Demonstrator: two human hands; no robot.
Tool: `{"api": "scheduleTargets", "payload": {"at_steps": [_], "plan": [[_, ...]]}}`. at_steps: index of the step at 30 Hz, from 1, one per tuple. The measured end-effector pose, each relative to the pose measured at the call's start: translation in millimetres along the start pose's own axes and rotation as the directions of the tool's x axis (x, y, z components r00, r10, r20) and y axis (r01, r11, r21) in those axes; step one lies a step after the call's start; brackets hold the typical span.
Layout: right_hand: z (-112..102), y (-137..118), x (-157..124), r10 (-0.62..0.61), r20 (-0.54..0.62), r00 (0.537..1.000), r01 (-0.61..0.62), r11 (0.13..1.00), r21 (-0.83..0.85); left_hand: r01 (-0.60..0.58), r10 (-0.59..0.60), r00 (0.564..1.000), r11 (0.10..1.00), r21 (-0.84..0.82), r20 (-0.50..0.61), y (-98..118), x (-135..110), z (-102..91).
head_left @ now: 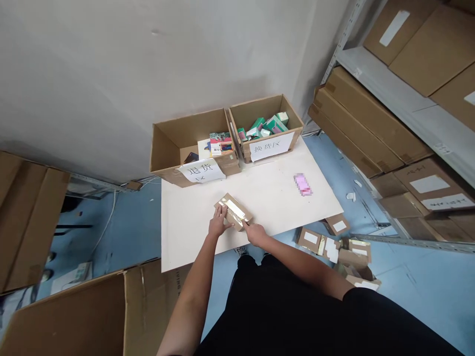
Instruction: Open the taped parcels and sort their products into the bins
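Observation:
A small taped cardboard box [237, 209] with a white label lies on the white tabletop [193, 217]. My left hand [218, 222] grips its left end, fingers over the top and thumb along the near side. At the near right corner, my right hand [254, 233] is closed with its fingertips against the box. Whatever it may hold is too small to make out. A blurred pink item [303, 184] lies to the right on the table.
Two open cartons with handwritten paper signs stand at the table's back: the left carton [163, 174] holds colourful packages, the right carton [293, 143] green boxes. Opened boxes [356, 257] lie on the floor at right, below shelving [401, 109]. A large open carton [133, 296] stands at lower left.

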State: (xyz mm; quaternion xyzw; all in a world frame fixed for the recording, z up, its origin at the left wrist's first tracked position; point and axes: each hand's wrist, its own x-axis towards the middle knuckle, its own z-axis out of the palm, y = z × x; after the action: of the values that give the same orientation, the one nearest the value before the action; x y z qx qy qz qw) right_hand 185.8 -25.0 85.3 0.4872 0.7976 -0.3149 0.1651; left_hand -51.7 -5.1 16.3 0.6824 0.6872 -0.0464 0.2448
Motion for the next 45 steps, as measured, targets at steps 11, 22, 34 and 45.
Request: {"api": "scheduleTargets", "payload": {"at_steps": [11, 22, 34, 45], "plan": [[15.4, 83.0, -47.1, 0.198, -0.12, 0.973, -0.146, 0.927, 0.345, 0.179, -0.175, 0.984, 0.968, 0.178, -0.036, 52.0, -18.7, 7.5], [9.3, 51.8, 73.0, 0.402, -0.275, 0.873, -0.14, 0.748, 0.649, -0.007, 0.03, 0.984, 0.992, 0.128, -0.174, 42.5, -51.9, 21.7], [41.3, 31.5, 66.6, 0.417, -0.078, 0.906, 0.032, 0.116, 0.993, -0.096, 0.111, 0.988, 0.986, 0.137, -0.108, -5.7, -15.2, 6.5], [36.2, 24.9, 36.1, 0.362, 0.006, 0.932, -0.092, 0.222, 0.971, -0.113, 0.128, 0.984, 0.987, 0.116, -0.123, -9.3, -22.3, 11.1]]}}
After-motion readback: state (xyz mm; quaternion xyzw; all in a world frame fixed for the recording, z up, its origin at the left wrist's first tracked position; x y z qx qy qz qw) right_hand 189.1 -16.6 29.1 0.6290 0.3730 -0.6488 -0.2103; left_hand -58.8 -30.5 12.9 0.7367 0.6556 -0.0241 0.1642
